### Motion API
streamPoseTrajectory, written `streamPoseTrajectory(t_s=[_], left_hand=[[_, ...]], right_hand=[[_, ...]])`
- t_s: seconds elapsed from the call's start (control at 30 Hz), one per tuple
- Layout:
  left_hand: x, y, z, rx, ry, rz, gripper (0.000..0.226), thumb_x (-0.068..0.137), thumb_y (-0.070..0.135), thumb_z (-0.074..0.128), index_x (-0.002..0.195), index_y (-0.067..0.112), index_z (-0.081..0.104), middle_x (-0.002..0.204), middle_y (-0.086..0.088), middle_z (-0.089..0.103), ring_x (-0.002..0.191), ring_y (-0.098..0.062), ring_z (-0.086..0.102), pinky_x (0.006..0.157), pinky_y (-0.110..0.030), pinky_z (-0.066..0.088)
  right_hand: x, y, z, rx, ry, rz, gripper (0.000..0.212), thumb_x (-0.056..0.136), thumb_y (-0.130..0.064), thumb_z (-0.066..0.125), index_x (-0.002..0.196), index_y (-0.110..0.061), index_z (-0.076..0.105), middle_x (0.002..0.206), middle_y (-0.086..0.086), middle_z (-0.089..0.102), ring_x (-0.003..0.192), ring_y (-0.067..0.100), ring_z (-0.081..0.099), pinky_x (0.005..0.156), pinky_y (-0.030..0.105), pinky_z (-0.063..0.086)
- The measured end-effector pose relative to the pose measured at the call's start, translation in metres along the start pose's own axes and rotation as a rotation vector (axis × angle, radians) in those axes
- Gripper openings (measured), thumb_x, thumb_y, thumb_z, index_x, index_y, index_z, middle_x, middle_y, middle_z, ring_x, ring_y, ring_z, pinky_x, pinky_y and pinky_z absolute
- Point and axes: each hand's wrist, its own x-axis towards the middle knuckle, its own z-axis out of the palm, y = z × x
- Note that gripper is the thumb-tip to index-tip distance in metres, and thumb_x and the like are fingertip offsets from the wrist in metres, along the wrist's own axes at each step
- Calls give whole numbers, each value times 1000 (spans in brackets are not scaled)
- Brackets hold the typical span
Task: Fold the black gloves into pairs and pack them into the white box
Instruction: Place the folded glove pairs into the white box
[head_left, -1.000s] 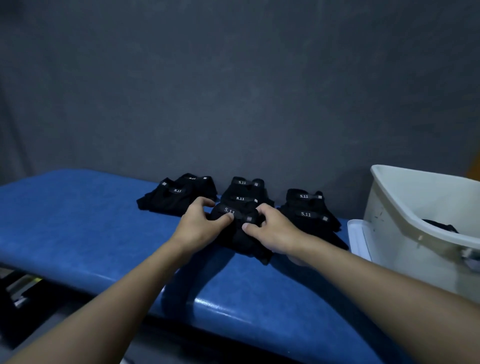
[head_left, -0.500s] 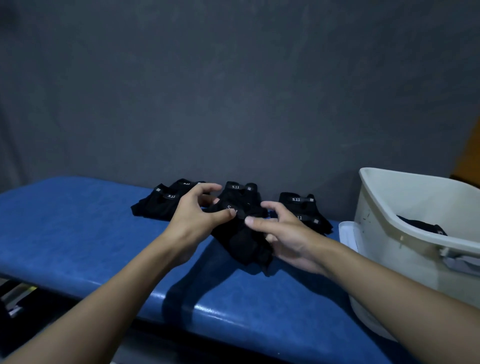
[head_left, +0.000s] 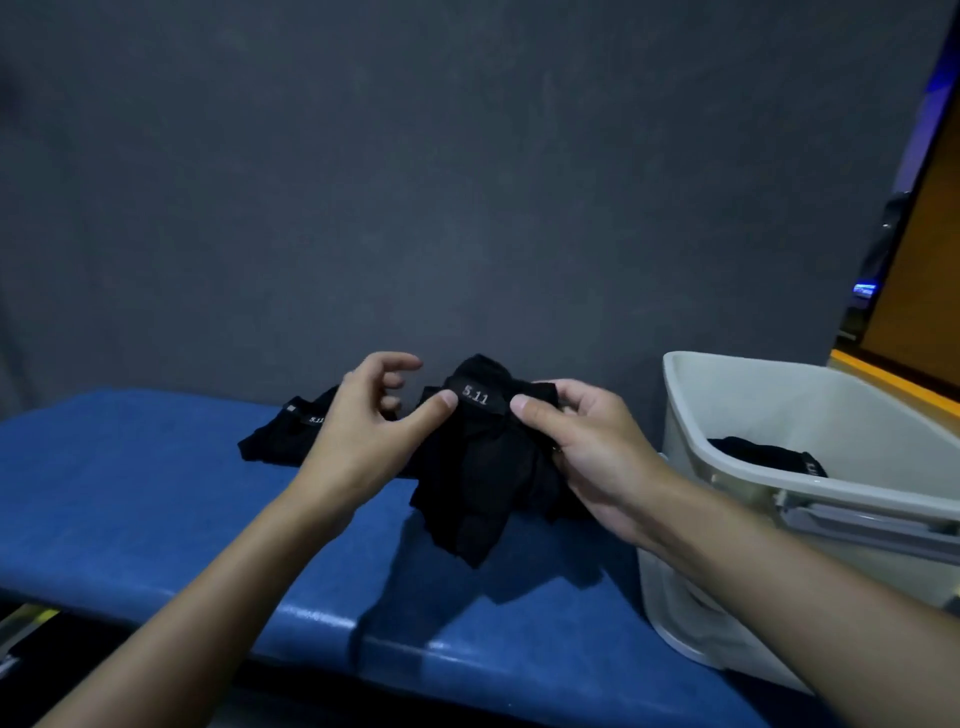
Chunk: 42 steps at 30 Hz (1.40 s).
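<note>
The right hand (head_left: 592, 457) grips the folded pair of black gloves (head_left: 483, 467) from the right side. Its thumb (head_left: 525, 406) lies flat across the front of the cloth, just beside the grey "5.11" label (head_left: 475, 396), and its fingers curl round behind the bundle, where only the knuckles show at the upper edge. The left hand (head_left: 363, 436) meets the same pair from the other side with the thumb alone: the thumb tip (head_left: 444, 401) is stretched out straight and presses on the left end of the label strap. The other left fingers (head_left: 397, 362) are loosely curled and spread, with the index finger raised highest and clear of the cloth. Whether the lower two fingertips brush the glove's edge cannot be told.

The pair hangs between the two hands, its lower end drooping toward the blue padded bench (head_left: 156, 493) and casting a shadow on it. Whether it touches the padding cannot be told. Behind the left hand another black glove pile (head_left: 283, 439) lies flat on the bench, near the grey wall (head_left: 467, 182). The white box (head_left: 779, 480) stands at the right end of the bench, just beside the right wrist, and a black glove (head_left: 763, 453) lies inside it against the near wall
</note>
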Motion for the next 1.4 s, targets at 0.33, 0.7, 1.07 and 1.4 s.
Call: streamPoseTrajectory(t_s=[0.33,0.7,1.07,1.4], left_hand=[[-8,51,30,-248,-221,-192,65,84,40,71,138,36,35,110,-21,65,89,-25,72,74,-43,62],[0,78,55,-514,-175,-107,54,84,15,76,132,20,52,108,-10,70,77,-19,73,64,-40,60],[23,118,84,-581,-397,18,35,87,8,69,121,6,61,103,-15,69,84,-20,69,74,-34,58],[45,157,141,-240,-631,184,42,85,13,74,124,21,61,96,-1,71,88,-16,71,77,-34,59]], right_hand=[[-16,-24,-10,9,160,-114,15,91,-11,66,105,-7,62,103,14,72,101,30,69,92,47,55],[-35,-53,-32,-125,-71,-113,24,96,-9,58,119,-6,64,107,17,73,100,31,70,82,37,59],[-44,-92,-71,-150,-59,-169,38,90,-20,65,126,-21,53,105,8,73,91,17,71,79,32,56],[-56,-116,-126,-392,239,-267,24,89,-12,66,112,-17,60,100,10,74,93,25,71,80,41,52]])
